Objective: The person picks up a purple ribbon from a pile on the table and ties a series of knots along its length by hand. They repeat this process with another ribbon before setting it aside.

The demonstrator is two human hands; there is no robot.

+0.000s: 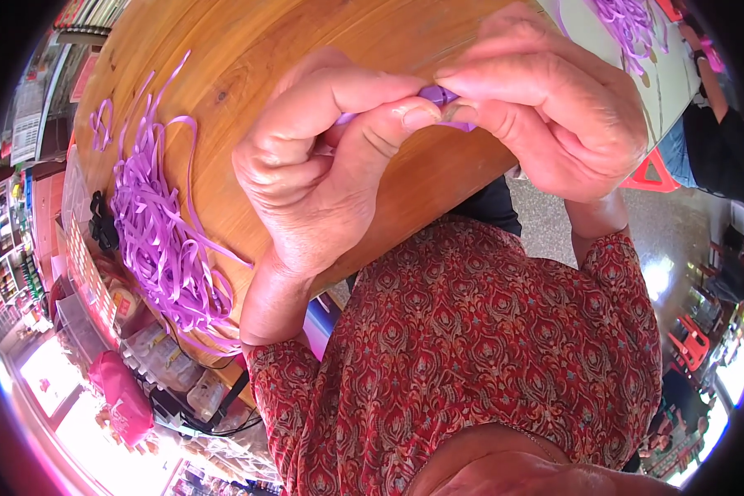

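Above the wooden table, both my hands meet at a small piece of purple ribbon (438, 95). My left hand (322, 157) pinches it from the left between thumb and forefinger, its other fingers curled. From the right, my right hand (554, 107) grips the same ribbon with thumb and fingertips. The ribbon looks folded or looped where the fingertips come together; most of it is hidden by the fingers. To the left of my left hand lies a big tangled heap of purple ribbon strips (161, 240) on the table.
The round wooden table (231, 50) reaches under both hands. More purple ribbon (624, 29) lies on a pale table at the upper right, near another person's arm (711, 74). Plastic boxes (161, 355) and a pink bag (122, 397) crowd the left. A red stool (655, 172) stands at right.
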